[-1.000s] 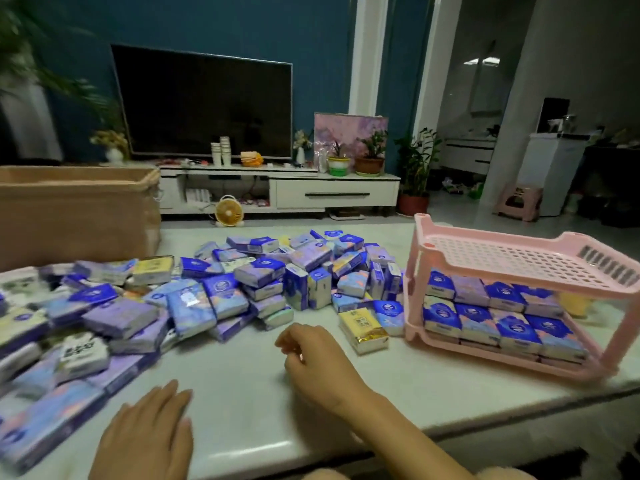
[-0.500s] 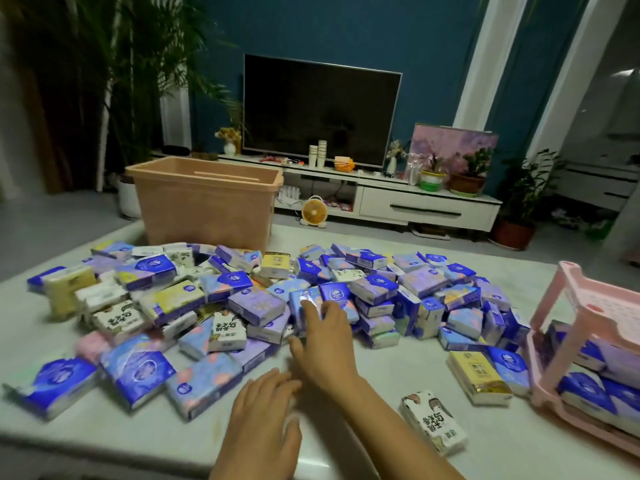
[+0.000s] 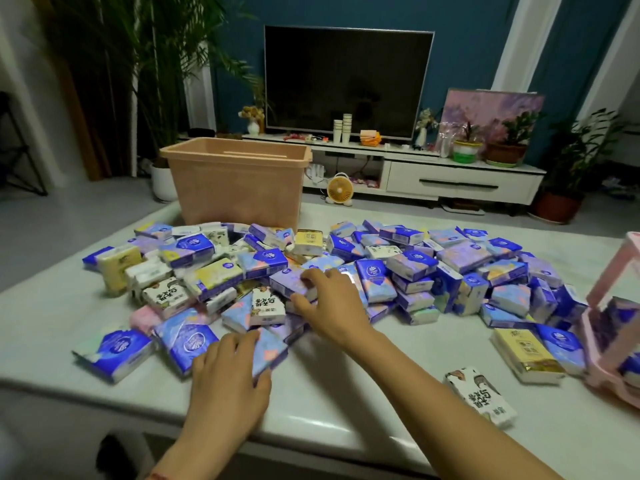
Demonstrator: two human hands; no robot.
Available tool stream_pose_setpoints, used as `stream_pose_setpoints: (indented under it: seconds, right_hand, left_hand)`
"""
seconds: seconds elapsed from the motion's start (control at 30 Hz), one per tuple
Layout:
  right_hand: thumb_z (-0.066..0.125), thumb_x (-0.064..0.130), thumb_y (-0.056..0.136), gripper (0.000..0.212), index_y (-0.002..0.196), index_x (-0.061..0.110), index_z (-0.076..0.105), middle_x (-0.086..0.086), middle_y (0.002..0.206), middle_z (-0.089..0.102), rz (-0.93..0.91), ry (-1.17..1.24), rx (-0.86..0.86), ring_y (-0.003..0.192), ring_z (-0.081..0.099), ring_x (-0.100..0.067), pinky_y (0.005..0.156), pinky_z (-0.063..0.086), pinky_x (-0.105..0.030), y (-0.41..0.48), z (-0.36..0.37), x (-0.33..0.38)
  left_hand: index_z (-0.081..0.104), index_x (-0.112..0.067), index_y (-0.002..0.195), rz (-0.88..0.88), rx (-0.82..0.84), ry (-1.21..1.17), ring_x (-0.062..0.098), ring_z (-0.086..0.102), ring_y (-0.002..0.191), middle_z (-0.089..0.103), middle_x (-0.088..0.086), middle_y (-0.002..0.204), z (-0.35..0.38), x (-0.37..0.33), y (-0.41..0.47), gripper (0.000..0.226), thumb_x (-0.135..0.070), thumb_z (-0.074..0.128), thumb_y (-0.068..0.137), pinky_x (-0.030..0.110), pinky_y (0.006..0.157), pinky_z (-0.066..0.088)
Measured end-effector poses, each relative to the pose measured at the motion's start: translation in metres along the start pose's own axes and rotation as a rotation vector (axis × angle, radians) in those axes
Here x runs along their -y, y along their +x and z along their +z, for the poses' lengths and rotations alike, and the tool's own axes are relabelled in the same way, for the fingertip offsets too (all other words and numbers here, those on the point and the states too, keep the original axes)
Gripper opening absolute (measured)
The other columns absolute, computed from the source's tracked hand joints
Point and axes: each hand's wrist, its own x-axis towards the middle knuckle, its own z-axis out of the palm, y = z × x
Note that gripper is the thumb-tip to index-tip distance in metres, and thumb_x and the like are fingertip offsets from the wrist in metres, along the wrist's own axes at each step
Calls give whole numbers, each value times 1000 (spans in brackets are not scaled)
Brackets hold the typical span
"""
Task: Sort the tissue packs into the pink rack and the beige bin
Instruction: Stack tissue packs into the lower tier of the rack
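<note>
White and glossy, the bench [image 3: 346,393] carries everything, and much of its far half is buried under a loose heap of tissue packs [image 3: 415,268] that spreads out to both sides of the fingers [image 3: 311,276]. Beyond the fingers and a little to their left stands the beige bin [image 3: 239,188], its front wall meeting the back of the heap; whether anything lies inside cannot be seen from here. Far to the right of the fingers, at the picture's edge, is the pink rack [image 3: 610,282], with blue packs already on its lower shelf. The right hand [image 3: 332,306] reaches into the middle of the heap, its fingers curled over the top of a lavender pack [image 3: 289,284] and the thumb tucked against the near edge, so it looks to have that pack pinched though not yet lifted. The left hand [image 3: 228,368] lies nearer the body, fingers fairly straight and flat on a blue-and-lavender pack [image 3: 270,348] at the heap's near edge, pressing rather than gripping. The step in hand seems to be picking one pack out for sorting. To do it well, lift the lavender pack straight up, since neighbours lean against it and a sideways drag would tumble them; let the left hand steady the packs below; check the wrapper before choosing rack or bin.
</note>
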Motion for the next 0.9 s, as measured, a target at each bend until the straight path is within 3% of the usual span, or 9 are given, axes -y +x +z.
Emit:
stream_pose_setpoints:
  seconds: [0.13, 0.27, 0.4, 0.53, 0.6, 0.7, 0.77, 0.83, 0.9]
  right_hand:
    - [59, 32, 86, 38, 122, 19, 54, -3, 114, 55, -64, 181, -147, 108, 45, -16, 83, 30, -16, -42, -21, -23]
    - [53, 55, 73, 51, 113, 24, 60, 12, 108, 59, -23, 226, -279, 95, 48, 1, 82, 33, -5, -105, -57, -72]
    - [54, 55, 68, 39, 102, 35, 59, 19, 103, 59, 138, 214, -429, 93, 53, 3, 75, 39, -5, -176, -102, -122]
    - [61, 50, 63, 34, 93, 36, 59, 9, 96, 63, 420, 163, -722, 82, 57, -7, 72, 42, -8, -234, -144, -176]
    - [64, 40, 64, 32, 94, 29, 59, 0, 95, 61, 548, 87, -850, 86, 60, -18, 81, 47, -24, -248, -154, -204]
    - [68, 34, 66, 33, 96, 20, 63, -3, 94, 60, 626, -21, -911, 91, 60, -28, 84, 50, -47, -251, -165, -231]
    - [73, 30, 70, 33, 98, 16, 64, -5, 95, 61, 646, -87, -909, 93, 58, -27, 88, 47, -42, -254, -177, -245]
    - [65, 41, 70, 41, 102, 15, 63, -7, 98, 58, 684, -164, -854, 98, 55, -26, 90, 41, -34, -257, -186, -258]
    - [47, 58, 67, 60, 108, 17, 61, -8, 104, 55, 730, -224, -740, 104, 50, -26, 93, 38, -32, -257, -190, -265]
  left_hand:
    - [65, -15, 98, -21, -83, -235, 30, 61, 76, 63, 4, 82, -18, -19, -10, 52, -45, 44, 61, 35, 64, 51]
    - [58, -18, 108, 39, -210, -605, 7, 47, 93, 49, -6, 100, -37, -69, -15, 43, -26, 76, 69, 9, 74, 30]
    - [46, -37, 83, 204, -141, -842, -10, 47, 80, 50, -16, 87, -30, -142, -22, 32, -55, 56, 59, -3, 70, 32]
    - [34, -27, 62, 317, 23, -935, 4, 45, 75, 42, -6, 73, -15, -243, -31, 34, -58, 47, 57, 14, 62, 36]
    - [30, -26, 61, 385, 112, -931, 11, 46, 76, 37, -7, 74, -4, -295, -35, 34, -53, 51, 63, 22, 58, 30]
    - [50, -18, 82, 417, 168, -876, 24, 53, 94, 45, 2, 92, 16, -355, -34, 27, -42, 59, 74, 26, 73, 37]
    - [51, -14, 101, 420, 185, -753, 24, 49, 106, 44, 4, 107, 31, -388, -32, 35, -43, 59, 81, 31, 83, 40]
    - [50, -16, 109, 412, 184, -679, 25, 47, 111, 43, 5, 112, 42, -411, -28, 39, -41, 61, 81, 35, 87, 44]
    - [56, -11, 102, 476, 135, -606, 33, 55, 97, 50, 12, 101, 50, -427, -26, 46, -35, 75, 69, 40, 74, 50]
